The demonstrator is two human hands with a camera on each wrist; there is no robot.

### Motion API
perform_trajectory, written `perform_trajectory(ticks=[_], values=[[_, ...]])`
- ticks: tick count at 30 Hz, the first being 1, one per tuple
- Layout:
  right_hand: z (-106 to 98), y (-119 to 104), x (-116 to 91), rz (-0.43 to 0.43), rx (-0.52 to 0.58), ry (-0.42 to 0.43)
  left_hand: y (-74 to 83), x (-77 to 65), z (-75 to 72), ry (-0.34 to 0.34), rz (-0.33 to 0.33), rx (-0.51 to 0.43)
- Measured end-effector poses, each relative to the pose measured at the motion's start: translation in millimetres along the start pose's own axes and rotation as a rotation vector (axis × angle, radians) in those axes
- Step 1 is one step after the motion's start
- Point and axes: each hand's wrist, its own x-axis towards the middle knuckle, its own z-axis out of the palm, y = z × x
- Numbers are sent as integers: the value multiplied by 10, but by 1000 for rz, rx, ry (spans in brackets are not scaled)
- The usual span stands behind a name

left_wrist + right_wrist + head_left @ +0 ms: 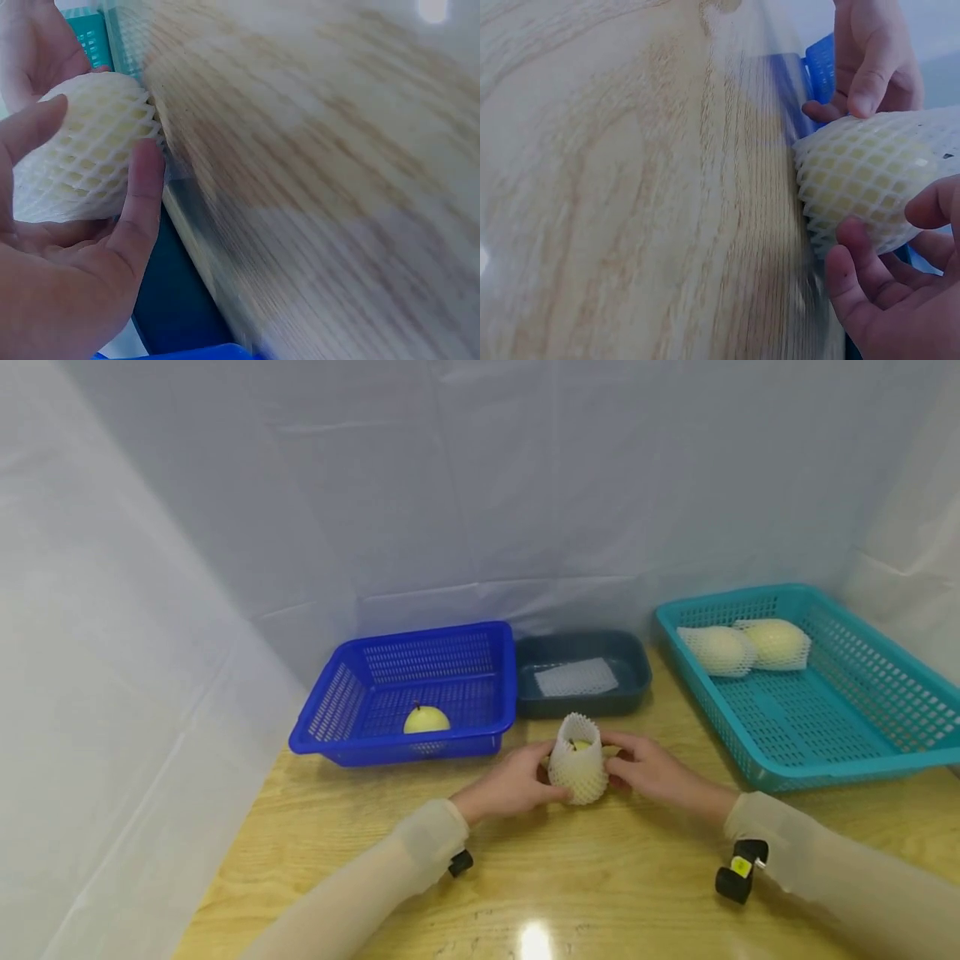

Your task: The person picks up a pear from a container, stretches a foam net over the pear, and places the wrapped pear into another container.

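Note:
A pale yellow pear (581, 774) in a white foam net sleeve (870, 176) stands on the table, with the sleeve's mouth open upward and a dark stem showing inside. My left hand (517, 779) curls around its left side, thumb toward the front. From the right, my right hand (651, 770) holds the same netted pear between thumb and fingers. In the left wrist view, the left hand's fingertips (146, 161) press on the mesh. Inside the blue basket (431, 747) at the left lies a bare yellow pear (426, 720).
Behind my hands, a dark teal tray (637, 672) holds a flat white foam net (576, 677). On the right stands a turquoise basket (802, 727) with two netted fruits (720, 650) near its back. The wooden table (600, 877) runs to white sheeting at the back and sides.

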Motion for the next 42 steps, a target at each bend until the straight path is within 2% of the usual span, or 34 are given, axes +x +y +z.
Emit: perform_trajectory(ticks=[5,15,19,23,28,35,42], values=[[-35,36,8,-31,5,-46,24,16,0,10,-40,3],[-51,88,8,-73,12,-128,14,72,23,26,-26,86],[-51,89,6,-94,-55,-165,23,95,41,39,-41,113],[-26,92,13,-145,-129,-164,15,116,62,59,-56,133],[14,111,12,-170,-140,-160,18,117,87,71,-55,97],[-1,119,8,-168,-225,-120,45,81,81,95,-39,-2],[-19,30,-17,-176,-166,-117,18,79,85,91,20,-112]])
